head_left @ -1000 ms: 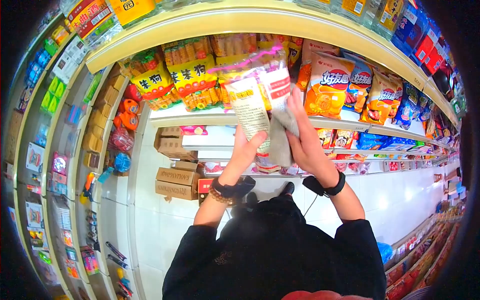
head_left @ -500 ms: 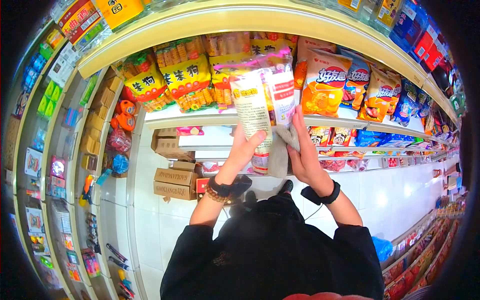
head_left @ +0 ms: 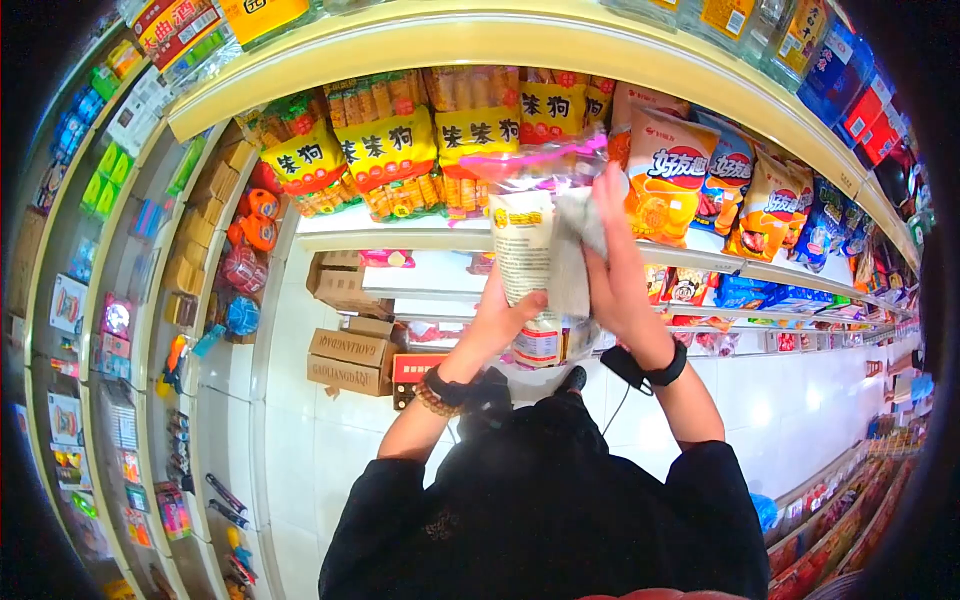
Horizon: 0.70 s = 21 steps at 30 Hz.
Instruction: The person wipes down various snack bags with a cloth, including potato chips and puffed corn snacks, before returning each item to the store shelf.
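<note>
My left hand (head_left: 505,312) is closed around the lower left side of a clear snack bag (head_left: 523,240), its thumb across the printed front. The bag is upright, with a pink strip near its top. My right hand (head_left: 618,270) presses a grey cloth (head_left: 570,255) against the bag's right side, with its fingers pointing up. Behind the bag, yellow-labelled snack packs (head_left: 388,145) stand on the shelf.
Orange chip bags (head_left: 672,170) stand on the shelf at right. A yellow shelf edge (head_left: 520,40) with bottles crosses above. Cardboard boxes (head_left: 345,360) sit on the floor at lower left. Shelves of small goods (head_left: 115,330) line the left.
My right hand has slid the grey cloth upward along the bag's right side. The bag and my left hand appear slightly further right and lower in view.
</note>
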Each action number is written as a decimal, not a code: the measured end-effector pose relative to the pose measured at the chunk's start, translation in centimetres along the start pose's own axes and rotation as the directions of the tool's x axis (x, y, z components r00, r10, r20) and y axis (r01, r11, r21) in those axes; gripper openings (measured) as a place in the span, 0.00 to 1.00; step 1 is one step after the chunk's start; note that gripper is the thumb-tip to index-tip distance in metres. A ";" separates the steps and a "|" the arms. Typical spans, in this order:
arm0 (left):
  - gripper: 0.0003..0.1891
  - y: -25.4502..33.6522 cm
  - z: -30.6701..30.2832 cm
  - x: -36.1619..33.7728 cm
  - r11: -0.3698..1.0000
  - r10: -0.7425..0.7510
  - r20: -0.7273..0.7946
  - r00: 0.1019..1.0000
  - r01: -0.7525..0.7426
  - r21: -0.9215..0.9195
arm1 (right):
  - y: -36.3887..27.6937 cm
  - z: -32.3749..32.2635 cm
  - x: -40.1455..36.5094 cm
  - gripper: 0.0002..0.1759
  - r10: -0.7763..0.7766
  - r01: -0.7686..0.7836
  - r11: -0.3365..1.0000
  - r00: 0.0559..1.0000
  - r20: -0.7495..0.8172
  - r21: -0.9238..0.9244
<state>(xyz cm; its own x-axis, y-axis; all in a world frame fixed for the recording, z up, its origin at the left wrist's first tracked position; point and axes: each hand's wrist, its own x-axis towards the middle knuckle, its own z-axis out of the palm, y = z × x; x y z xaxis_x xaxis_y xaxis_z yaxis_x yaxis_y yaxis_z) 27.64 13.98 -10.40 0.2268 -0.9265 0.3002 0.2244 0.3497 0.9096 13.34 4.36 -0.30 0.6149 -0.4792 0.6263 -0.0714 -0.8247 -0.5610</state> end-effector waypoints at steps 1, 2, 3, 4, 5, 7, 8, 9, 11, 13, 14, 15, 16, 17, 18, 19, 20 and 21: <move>0.32 -0.2 -0.3 0.0 0.999 -0.022 -0.050 0.999 0.021 -0.024 | -0.3 0.3 -0.7 0.44 0.015 -0.015 1.000 0.999 0.043 0.010; 0.31 -0.4 -0.6 0.0 0.998 -0.046 -0.097 0.994 0.042 -0.049 | -0.5 0.6 -1.5 0.44 0.031 -0.032 0.999 0.996 0.085 0.019; 0.30 -0.4 -0.9 0.2 0.996 -0.070 -0.143 0.987 0.060 -0.073 | -0.3 0.9 -2.6 0.45 0.059 -0.061 0.998 0.992 0.114 0.009; 0.29 -0.2 -1.0 0.4 0.992 -0.063 -0.164 0.984 0.045 -0.115 | -0.2 1.1 -3.6 0.45 0.080 -0.082 0.997 0.986 0.143 0.010; 0.29 0.1 -1.1 0.8 0.987 -0.058 -0.184 0.981 0.029 -0.157 | -0.1 1.2 -4.5 0.46 0.101 -0.104 0.995 0.980 0.171 0.010; 0.29 0.5 -1.3 1.7 0.984 -0.030 -0.204 0.978 -0.007 -0.178 | 0.6 1.3 -6.2 0.46 0.120 -0.118 0.993 0.971 0.208 -0.020; 0.29 0.7 -1.1 2.0 0.989 -0.011 -0.222 0.975 -0.023 -0.147 | 1.1 1.3 -7.0 0.46 0.153 -0.155 0.988 0.963 0.223 -0.008; 0.30 1.0 -0.9 2.4 0.992 0.011 -0.239 0.971 -0.040 -0.116 | 1.5 1.3 -7.6 0.46 0.185 -0.191 0.982 0.954 0.237 0.004; 0.33 2.0 -0.1 3.4 0.995 0.056 -0.253 0.966 -0.075 -0.066 | 2.1 0.7 -8.3 0.47 0.227 -0.237 0.972 0.945 0.237 0.013; 0.33 3.0 1.0 4.4 0.992 0.087 -0.288 0.954 -0.110 -0.062 | 2.6 -0.1 -8.6 0.47 0.251 -0.259 0.966 0.945 0.208 0.008; 0.34 3.1 1.5 4.8 0.990 0.102 -0.307 0.946 -0.127 -0.060 | 2.7 -0.6 -8.4 0.47 0.256 -0.260 0.966 0.949 0.186 0.002; 0.34 3.1 1.7 5.4 0.988 0.141 -0.322 0.936 -0.152 -0.009 | 2.6 -1.1 -8.1 0.46 0.260 -0.263 0.965 0.952 0.163 -0.004; 0.35 3.0 1.8 6.0 0.984 0.179 -0.336 0.925 -0.175 0.043 | 2.3 -1.7 -7.8 0.46 0.265 -0.267 0.964 0.954 0.141 -0.009; 0.35 3.0 2.0 6.6 0.976 0.217 -0.348 0.912 -0.196 0.095 | 1.8 -2.1 -7.3 0.43 0.274 -0.276 0.961 0.959 0.080 0.020; 0.36 3.2 2.3 7.2 0.980 0.199 -0.363 0.911 -0.186 0.069 | 1.6 -2.3 -6.9 0.41 0.289 -0.292 0.954 0.956 0.055 0.066; 0.37 3.5 2.8 7.8 0.983 0.180 -0.378 0.908 -0.176 0.044 | 1.4 -2.3 -6.5 0.40 0.306 -0.307 0.945 0.952 0.032 0.113; 0.37 3.7 3.2 8.5 0.986 0.161 -0.393 0.905 -0.168 0.018 | 1.3 -2.4 -6.0 0.38 0.322 -0.319 0.934 0.947 0.010 0.159; 0.40 3.2 3.3 9.2 0.981 0.184 -0.420 0.888 -0.190 0.029 | 1.1 -2.3 -5.5 0.34 0.350 -0.341 0.908 0.937 0.009 0.244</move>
<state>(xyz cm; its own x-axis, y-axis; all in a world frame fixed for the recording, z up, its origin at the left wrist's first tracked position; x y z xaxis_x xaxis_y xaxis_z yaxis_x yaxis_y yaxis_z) 27.35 6.11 -3.77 0.6412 -0.7003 0.3138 0.1499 0.5153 0.8438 8.10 5.36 -3.13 0.5583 -0.7346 0.3854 -0.0827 -0.5116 -0.8553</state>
